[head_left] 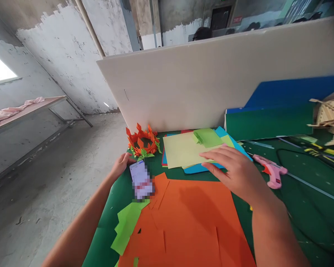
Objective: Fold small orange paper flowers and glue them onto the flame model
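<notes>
One orange paper crown [140,143] with green leaf shapes stands just beyond the left hand [121,164], on the green surface [102,222]. That hand's fingers are partly curled at the surface's edge; I cannot tell whether they grip anything. Just to its right lies a phone [139,172], its lower part pixelated. The right hand [233,167] is loosely spread and grasps nothing, its fingers over a pale yellow sheet [180,150]; contact is unclear. Beyond those fingers, folded green paper [210,137] lies on this sheet, and blue paper [202,169] shows beneath. Between the forearms, nearer the person than both hands, orange paper [195,215] spreads out, with jagged green pieces [128,226] at its left. A pink glue gun [274,172] lies to the right of the right hand. Farther out, beyond both hands, a white board [183,89] stands across the back.
</notes>
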Action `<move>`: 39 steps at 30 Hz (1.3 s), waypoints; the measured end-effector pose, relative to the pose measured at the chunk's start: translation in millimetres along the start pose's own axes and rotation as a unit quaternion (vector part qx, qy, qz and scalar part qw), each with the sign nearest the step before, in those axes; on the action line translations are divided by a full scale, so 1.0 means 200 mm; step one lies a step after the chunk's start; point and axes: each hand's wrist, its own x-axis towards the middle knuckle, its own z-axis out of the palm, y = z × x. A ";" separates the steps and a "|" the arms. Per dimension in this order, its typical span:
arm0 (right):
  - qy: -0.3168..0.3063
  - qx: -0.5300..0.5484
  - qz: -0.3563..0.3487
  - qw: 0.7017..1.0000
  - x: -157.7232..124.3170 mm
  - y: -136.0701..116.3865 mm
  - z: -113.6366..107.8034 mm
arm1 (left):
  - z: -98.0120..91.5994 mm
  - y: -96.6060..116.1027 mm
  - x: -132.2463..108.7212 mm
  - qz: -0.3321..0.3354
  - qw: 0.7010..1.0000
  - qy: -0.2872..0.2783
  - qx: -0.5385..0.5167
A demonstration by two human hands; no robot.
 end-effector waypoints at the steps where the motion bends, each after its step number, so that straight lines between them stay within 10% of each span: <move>1: -0.010 0.000 0.017 1.000 0.00 0.03 0.02 | 0.01 0.01 -0.02 0.010 1.000 0.006 0.019; 11: -0.048 -0.070 0.158 0.984 -0.14 0.42 0.29 | 0.14 0.14 0.03 0.133 0.969 0.114 0.174; 20: -0.103 -0.088 0.135 0.982 -0.21 0.44 0.45 | 0.16 0.20 -0.13 0.139 0.963 0.165 0.161; 28: -0.141 -0.109 0.120 0.977 -0.27 0.40 0.49 | 0.41 0.38 -0.57 0.309 0.912 -0.127 0.237; 39: -0.108 -0.129 0.141 0.976 -0.36 0.33 0.49 | 0.94 0.48 -0.44 0.345 0.857 -0.207 0.322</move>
